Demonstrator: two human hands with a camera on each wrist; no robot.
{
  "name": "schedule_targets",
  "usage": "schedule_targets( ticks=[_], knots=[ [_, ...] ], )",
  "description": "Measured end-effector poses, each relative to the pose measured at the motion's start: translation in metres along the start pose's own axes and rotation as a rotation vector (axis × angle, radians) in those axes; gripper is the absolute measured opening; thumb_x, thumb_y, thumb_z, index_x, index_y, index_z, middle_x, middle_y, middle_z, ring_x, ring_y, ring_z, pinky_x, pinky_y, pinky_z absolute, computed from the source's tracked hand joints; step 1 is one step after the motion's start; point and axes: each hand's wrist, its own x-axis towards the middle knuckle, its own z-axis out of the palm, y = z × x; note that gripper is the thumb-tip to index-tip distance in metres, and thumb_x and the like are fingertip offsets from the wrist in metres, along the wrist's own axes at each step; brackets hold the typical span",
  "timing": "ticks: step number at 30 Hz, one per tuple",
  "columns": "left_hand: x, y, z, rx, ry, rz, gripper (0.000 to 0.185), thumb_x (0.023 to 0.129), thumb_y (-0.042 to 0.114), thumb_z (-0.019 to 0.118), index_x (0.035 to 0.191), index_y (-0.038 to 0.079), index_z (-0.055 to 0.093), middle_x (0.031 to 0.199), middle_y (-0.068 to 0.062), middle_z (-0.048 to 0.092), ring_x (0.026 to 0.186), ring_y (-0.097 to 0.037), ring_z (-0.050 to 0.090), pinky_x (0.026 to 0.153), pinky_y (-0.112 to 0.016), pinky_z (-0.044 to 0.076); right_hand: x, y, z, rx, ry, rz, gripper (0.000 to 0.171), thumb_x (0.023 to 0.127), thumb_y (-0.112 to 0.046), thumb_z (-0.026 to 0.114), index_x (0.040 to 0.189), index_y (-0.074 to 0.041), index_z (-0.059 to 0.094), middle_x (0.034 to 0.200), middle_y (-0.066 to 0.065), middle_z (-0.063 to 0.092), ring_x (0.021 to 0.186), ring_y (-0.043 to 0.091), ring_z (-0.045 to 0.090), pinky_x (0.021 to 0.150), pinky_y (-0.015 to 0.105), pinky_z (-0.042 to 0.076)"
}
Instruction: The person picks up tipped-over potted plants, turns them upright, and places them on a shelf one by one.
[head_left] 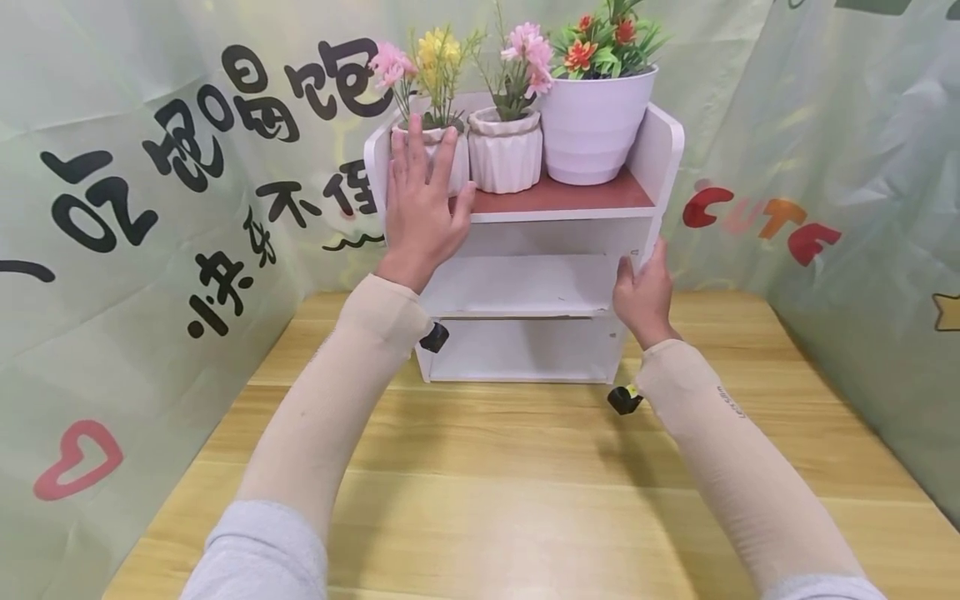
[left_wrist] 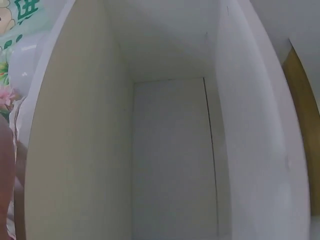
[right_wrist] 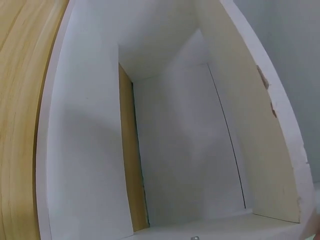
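Shelf (head_left: 551,287) edges between both hands

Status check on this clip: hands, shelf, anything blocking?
Left hand flat against small white pot and shelf edge. Right hand grips white wooden shelf unit at its right panel. Nothing blocking.

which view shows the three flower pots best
The head view: all three flower pots stand in a row on the shelf unit. The left wrist view catches only a sliver of pink flower; the right wrist view shows none.

right hand (head_left: 643,293) fingertips behind shelf (head_left: 525,287), small pot (head_left: 442,154) partly covered
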Motion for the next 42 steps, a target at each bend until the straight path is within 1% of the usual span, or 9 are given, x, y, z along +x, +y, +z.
schedule_targets(
  ticks=[5,8,10,13,17,21,32,37,42],
  knots=[
    [-0.012,-0.01,0.0,-0.154,0.312,0.145,0.042,0.089,0.018,0.055,0.126,-0.002,0.051,0.143,-0.027,0.04,0.138,-0.034,0.032,0.114,-0.036,0.022,0.001,-0.004,-0.004,-0.016,-0.029,-0.022,0.049,0.099,-0.011,0.046,0.144,-0.004,0.029,0.13,0.025,0.052,0.12,0.041,0.05,0.1,0.057,0.039],
    [-0.019,-0.013,-0.001,-0.211,0.488,0.187,0.038,0.083,0.01,0.057,0.118,-0.004,0.051,0.134,-0.025,0.048,0.131,-0.031,0.042,0.11,-0.036,0.031,0.001,-0.004,-0.006,-0.027,-0.047,-0.021,0.049,0.098,-0.01,0.046,0.144,-0.003,0.029,0.13,0.026,0.052,0.12,0.042,0.05,0.1,0.058,0.039],
    [-0.024,-0.015,-0.002,-0.235,0.565,0.191,0.04,0.081,0.006,0.058,0.118,-0.005,0.05,0.134,-0.025,0.047,0.131,-0.031,0.042,0.109,-0.038,0.032,0.001,-0.003,-0.008,-0.02,-0.066,-0.008,0.049,0.098,-0.01,0.046,0.143,-0.003,0.028,0.131,0.025,0.051,0.12,0.042,0.049,0.1,0.059,0.039],
    [-0.033,-0.019,-0.003,-0.246,0.615,0.159,0.045,0.08,0.003,0.059,0.122,-0.006,0.046,0.137,-0.027,0.043,0.134,-0.03,0.038,0.11,-0.039,0.03,0.0,-0.002,-0.011,-0.011,-0.093,0.002,0.049,0.099,-0.01,0.046,0.144,-0.004,0.027,0.133,0.025,0.049,0.122,0.042,0.047,0.1,0.06,0.038],
    [-0.045,-0.026,-0.003,-0.248,0.583,0.066,0.053,0.08,0.005,0.06,0.128,-0.01,0.042,0.141,-0.029,0.037,0.137,-0.027,0.033,0.111,-0.038,0.028,-0.003,0.0,-0.014,-0.008,-0.116,-0.013,0.05,0.098,-0.01,0.045,0.144,-0.003,0.027,0.134,0.025,0.048,0.123,0.042,0.046,0.1,0.061,0.037],
    [-0.057,-0.034,0.001,-0.264,0.476,-0.023,0.062,0.083,0.01,0.06,0.135,-0.013,0.036,0.146,-0.029,0.032,0.141,-0.025,0.027,0.113,-0.037,0.024,-0.005,0.0,-0.018,-0.018,-0.142,-0.021,0.05,0.099,-0.01,0.045,0.144,-0.003,0.026,0.136,0.024,0.046,0.124,0.043,0.046,0.099,0.062,0.038],
    [-0.088,-0.049,0.01,-0.263,0.251,-0.147,0.067,0.084,0.006,0.061,0.142,-0.008,0.031,0.146,-0.024,0.035,0.137,-0.03,0.033,0.111,-0.038,0.03,-0.011,0.005,-0.029,-0.043,-0.218,-0.049,0.048,0.097,-0.013,0.045,0.141,-0.002,0.031,0.131,0.024,0.051,0.115,0.043,0.053,0.091,0.063,0.043],
    [-0.099,-0.058,0.01,-0.24,0.174,-0.169,0.066,0.087,0.013,0.061,0.142,-0.007,0.031,0.143,-0.024,0.04,0.13,-0.034,0.041,0.104,-0.046,0.039,-0.015,0.008,-0.036,-0.05,-0.27,-0.058,0.048,0.097,-0.012,0.047,0.141,-0.001,0.032,0.132,0.026,0.05,0.119,0.041,0.051,0.095,0.057,0.044],
    [-0.111,-0.068,0.006,-0.21,0.073,-0.134,0.06,0.088,0.022,0.062,0.136,-0.006,0.04,0.13,-0.025,0.051,0.116,-0.04,0.05,0.094,-0.053,0.043,-0.021,0.016,-0.047,-0.067,-0.348,-0.054,0.052,0.098,-0.018,0.053,0.144,0.0,0.034,0.136,0.024,0.047,0.123,0.041,0.049,0.099,0.055,0.042]
  ],
)
